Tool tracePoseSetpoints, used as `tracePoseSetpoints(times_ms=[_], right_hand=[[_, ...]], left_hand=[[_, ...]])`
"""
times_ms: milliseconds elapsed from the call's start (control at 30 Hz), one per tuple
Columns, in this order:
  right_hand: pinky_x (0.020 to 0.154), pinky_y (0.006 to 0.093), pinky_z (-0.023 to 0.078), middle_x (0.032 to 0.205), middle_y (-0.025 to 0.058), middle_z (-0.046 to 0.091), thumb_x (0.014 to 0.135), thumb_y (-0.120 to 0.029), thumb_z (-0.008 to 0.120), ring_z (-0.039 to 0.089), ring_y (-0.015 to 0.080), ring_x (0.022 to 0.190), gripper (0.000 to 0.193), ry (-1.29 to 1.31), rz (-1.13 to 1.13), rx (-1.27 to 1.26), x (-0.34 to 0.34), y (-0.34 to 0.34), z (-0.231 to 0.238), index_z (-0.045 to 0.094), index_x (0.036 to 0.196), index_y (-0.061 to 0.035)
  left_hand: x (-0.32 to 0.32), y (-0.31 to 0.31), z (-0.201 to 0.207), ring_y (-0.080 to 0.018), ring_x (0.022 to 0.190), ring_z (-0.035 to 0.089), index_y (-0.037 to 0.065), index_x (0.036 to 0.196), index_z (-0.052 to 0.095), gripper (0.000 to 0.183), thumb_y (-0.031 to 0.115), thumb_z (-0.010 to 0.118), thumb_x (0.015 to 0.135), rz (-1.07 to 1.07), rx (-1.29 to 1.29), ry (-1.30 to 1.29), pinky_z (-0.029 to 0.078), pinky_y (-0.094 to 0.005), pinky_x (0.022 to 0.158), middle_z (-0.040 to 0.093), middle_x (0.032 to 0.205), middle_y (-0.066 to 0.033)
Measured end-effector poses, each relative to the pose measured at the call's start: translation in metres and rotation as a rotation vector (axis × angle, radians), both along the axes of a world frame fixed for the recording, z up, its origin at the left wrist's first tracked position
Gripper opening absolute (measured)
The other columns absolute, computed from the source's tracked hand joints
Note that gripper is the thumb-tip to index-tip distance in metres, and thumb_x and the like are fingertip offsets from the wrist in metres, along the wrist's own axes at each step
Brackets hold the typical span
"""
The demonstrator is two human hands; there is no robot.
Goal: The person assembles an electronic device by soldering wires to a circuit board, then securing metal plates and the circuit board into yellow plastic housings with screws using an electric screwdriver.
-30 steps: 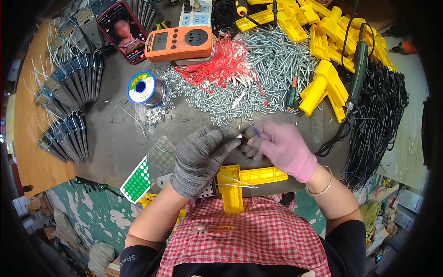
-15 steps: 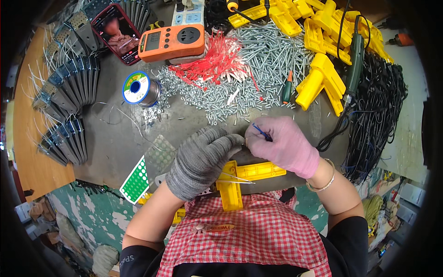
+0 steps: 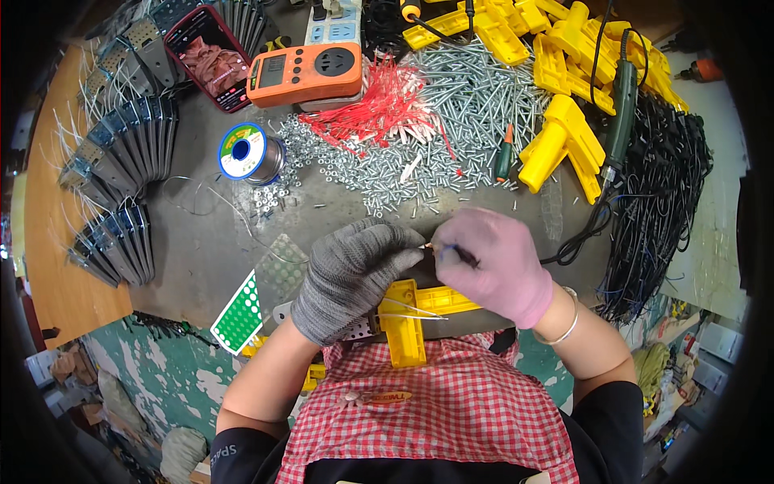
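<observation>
My left hand (image 3: 347, 274), in a grey knitted glove, is closed in a pinch, thumb against fingertips. What it pinches is too small to name. Fingertip to fingertip with it, my right hand (image 3: 496, 270) in a pink glove is closed on a dark blue wire (image 3: 465, 256), partly hidden and blurred. Below the hands, a yellow plastic housing (image 3: 405, 343) lies at the table's near edge, with thin white wires (image 3: 415, 309) across it. A metal plate (image 3: 360, 330) shows beside the housing, partly under my left wrist.
A solder spool (image 3: 251, 153) stands left, its strand trailing toward my left glove. Beyond lie screws (image 3: 476, 89), nuts, red-and-white wires (image 3: 375, 105) and an orange meter (image 3: 305, 74). At right are a soldering iron (image 3: 622, 105), yellow housings (image 3: 562, 145) and black cables (image 3: 653, 210). Grey brackets (image 3: 133, 145) line the left.
My right hand has turned and shifted slightly down, blurring the blue wire. The left fingers have shifted a little, still in a pinch. The phone's screen picture has changed.
</observation>
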State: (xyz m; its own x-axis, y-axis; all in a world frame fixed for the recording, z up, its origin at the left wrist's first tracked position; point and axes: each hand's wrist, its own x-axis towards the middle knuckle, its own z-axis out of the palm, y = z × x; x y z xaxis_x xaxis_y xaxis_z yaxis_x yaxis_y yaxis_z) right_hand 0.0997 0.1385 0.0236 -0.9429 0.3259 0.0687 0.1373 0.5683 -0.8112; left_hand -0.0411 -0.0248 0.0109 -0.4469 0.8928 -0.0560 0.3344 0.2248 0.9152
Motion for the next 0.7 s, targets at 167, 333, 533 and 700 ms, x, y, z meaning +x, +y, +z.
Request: tracePoseSetpoints(times_ms=[167, 333, 533, 700], right_hand=[[0.064, 0.0378, 0.052, 0.077, 0.0139, 0.066, 0.086, -0.013, 0.065, 0.066, 0.0298, 0.070, 0.013, 0.087, 0.044, -0.020, 0.002, 0.001, -0.003, 0.066, 0.093, -0.0023], [0.064, 0.0369, 0.052, 0.076, 0.0138, 0.066, 0.092, -0.011, 0.064, 0.066, 0.0278, 0.066, 0.008, -0.287, 0.078, -0.351, 0.000, 0.007, 0.007, 0.061, 0.094, -0.0037], [0.064, 0.0329, 0.051, 0.074, 0.0108, 0.061, 0.103, -0.013, 0.053, 0.066, 0.0199, 0.071, 0.012, -0.334, -0.026, -0.492, 0.001, 0.000, 0.007, 0.053, 0.108, -0.0023], [0.068, 0.0289, 0.049, 0.077, 0.0043, 0.061, 0.101, -0.013, 0.057, 0.059, 0.0124, 0.074, 0.016, -0.253, -0.112, -0.436, -0.005, 0.014, -0.003, 0.057, 0.105, 0.0022]], left_hand=[[-0.001, -0.001, -0.006, -0.0267, 0.086, 0.070, 0.009, 0.105, 0.075, 0.020, 0.017, 0.077, 0.087, 0.006, 0.029, -0.082, 0.056, -0.0371, 0.077, 0.072, 0.092, -0.0106], [0.002, -0.004, -0.013, -0.0253, 0.086, 0.071, 0.011, 0.106, 0.076, 0.022, 0.021, 0.078, 0.086, -0.059, 0.054, 0.207, 0.056, -0.0361, 0.077, 0.074, 0.095, -0.0089], [0.008, 0.001, -0.009, -0.0251, 0.080, 0.070, 0.014, 0.102, 0.075, 0.017, 0.023, 0.074, 0.087, -0.208, 0.102, 0.002, 0.056, -0.0363, 0.073, 0.071, 0.090, -0.0063], [0.027, 0.034, 0.004, -0.0254, 0.073, 0.066, 0.018, 0.099, 0.070, 0.014, 0.028, 0.064, 0.091, -0.305, 0.220, 0.804, 0.053, -0.0375, 0.066, 0.065, 0.083, -0.0047]])
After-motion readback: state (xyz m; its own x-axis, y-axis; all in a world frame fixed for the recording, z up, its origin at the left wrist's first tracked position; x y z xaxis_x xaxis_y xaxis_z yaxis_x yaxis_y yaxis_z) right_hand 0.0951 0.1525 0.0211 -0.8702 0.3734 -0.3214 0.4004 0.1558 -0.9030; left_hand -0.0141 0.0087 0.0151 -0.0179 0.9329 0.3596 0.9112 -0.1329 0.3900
